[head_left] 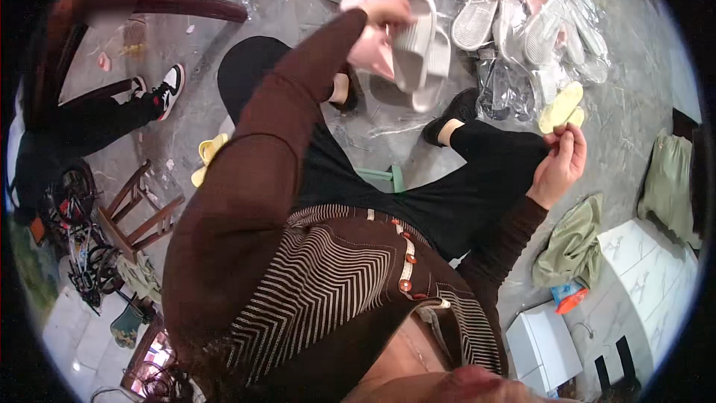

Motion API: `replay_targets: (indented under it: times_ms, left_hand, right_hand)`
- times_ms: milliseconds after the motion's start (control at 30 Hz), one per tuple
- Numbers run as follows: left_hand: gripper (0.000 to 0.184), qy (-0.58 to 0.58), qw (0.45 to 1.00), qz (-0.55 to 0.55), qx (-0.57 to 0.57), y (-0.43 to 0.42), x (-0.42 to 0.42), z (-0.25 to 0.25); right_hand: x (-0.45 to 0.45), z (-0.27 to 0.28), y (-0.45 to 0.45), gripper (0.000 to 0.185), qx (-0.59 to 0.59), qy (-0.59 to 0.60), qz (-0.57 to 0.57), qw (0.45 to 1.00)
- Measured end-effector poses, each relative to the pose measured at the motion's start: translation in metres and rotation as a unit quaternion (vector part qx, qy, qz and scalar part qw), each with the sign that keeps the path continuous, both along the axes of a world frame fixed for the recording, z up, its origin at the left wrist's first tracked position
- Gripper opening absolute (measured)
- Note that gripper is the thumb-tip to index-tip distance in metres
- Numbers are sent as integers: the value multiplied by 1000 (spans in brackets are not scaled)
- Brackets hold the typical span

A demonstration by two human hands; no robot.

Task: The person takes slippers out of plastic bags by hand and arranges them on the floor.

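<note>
My left hand (389, 11) reaches forward over a cluster of slippers on the floor, its fingers smeared by motion. It overlaps a light grey slipper (418, 45) and a blurred pink thing (372, 52) whose kind I cannot make out. Whether the fingers grip either one does not show. More grey slippers (438, 75) lie around and beneath. On the other side, by my knee, my right hand (563, 164) has thumb and fingers pinched together at the near end of a pale yellow slipper (559, 108). A second yellow piece shows partly behind it.
Slippers in clear plastic bags (514, 30) pile up at the upper right. A yellow pair (210, 155) lies by my left side. Another person's sneaker (170, 91), a wooden stool (134, 209) and a dark wooden leg (190, 4) are to the left. Green cloth (570, 246) lies right.
</note>
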State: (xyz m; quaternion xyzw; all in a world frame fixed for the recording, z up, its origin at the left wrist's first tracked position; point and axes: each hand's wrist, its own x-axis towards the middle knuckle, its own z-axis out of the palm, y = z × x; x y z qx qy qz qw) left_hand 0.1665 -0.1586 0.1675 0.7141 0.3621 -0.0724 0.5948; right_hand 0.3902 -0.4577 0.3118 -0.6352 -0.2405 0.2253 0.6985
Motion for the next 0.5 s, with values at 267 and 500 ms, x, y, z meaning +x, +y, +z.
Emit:
replay_targets:
  times_ms: [267,500]
  left_hand:
    - [26,-55,944,130,299,45,-139,178]
    - [27,-83,886,376,258,-67,-296,232]
  right_hand:
    - [-3,-2,1,14,26,-24,43,998]
    - [-9,4,4,14,10,-40,78,996]
